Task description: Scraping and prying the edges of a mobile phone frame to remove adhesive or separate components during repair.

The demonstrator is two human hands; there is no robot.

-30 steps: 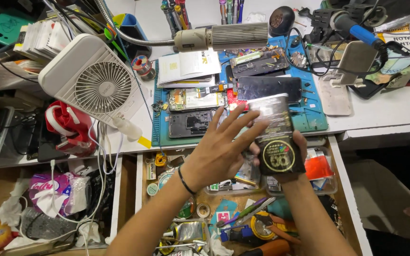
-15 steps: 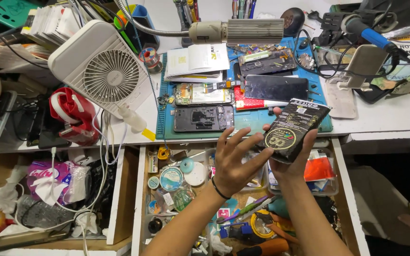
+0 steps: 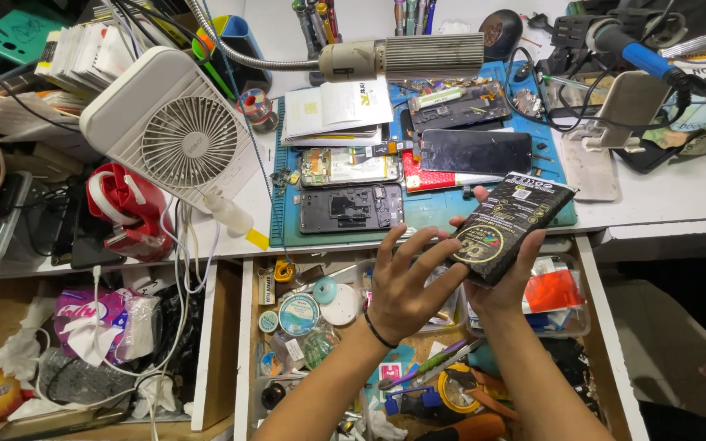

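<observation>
Cluttered workbench (image 3: 663, 200); right hand (image 3: 504, 282) holds black packet (image 3: 510, 226); left hand (image 3: 406, 282) touching

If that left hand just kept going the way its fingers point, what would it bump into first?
The left hand already has its fingertips at the black packet that the right hand holds, so it would likely meet that first.

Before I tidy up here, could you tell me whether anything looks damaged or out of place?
Two phones lie opened on the blue mat, backs off, insides showing. The right hand holds a black packet over the cluttered open drawer.
</observation>
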